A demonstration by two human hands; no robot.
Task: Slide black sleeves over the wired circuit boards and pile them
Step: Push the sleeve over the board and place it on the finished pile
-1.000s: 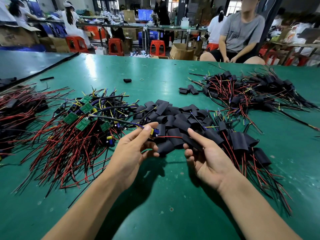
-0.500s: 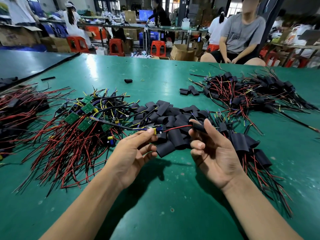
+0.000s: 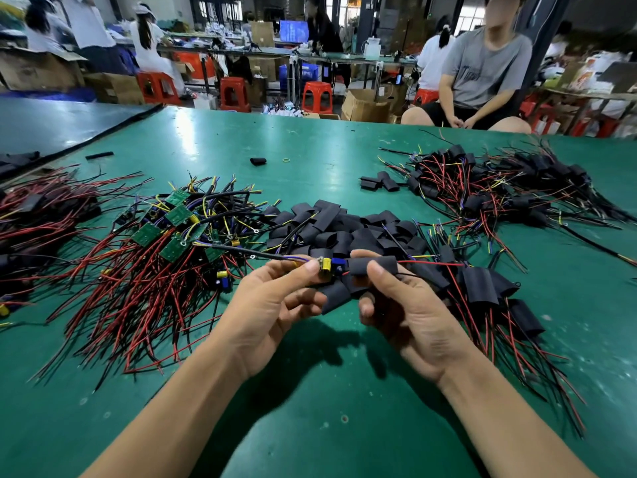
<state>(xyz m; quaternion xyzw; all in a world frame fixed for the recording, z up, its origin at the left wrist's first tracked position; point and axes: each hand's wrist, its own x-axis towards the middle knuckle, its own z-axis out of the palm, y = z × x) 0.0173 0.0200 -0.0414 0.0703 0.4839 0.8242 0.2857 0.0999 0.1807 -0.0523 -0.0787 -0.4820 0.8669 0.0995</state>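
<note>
At the far left edge lies a heap of red wires. Next to it, a pile of green circuit boards spreads red and black wires down toward the near edge. The left hand pinches one wired circuit board by its yellow part, thumb and finger curled on it. Just beside it, the right hand grips a black sleeve. The board touches the sleeve's mouth, and a red wire comes out the other end. Behind both hands sits a heap of loose sleeves. To the right, a pile of sleeved boards trails wires toward the near edge, and another pile lies farther back. Plain green table shows under both arms. Across it a person in a grey shirt sits, with red stools behind.
</note>
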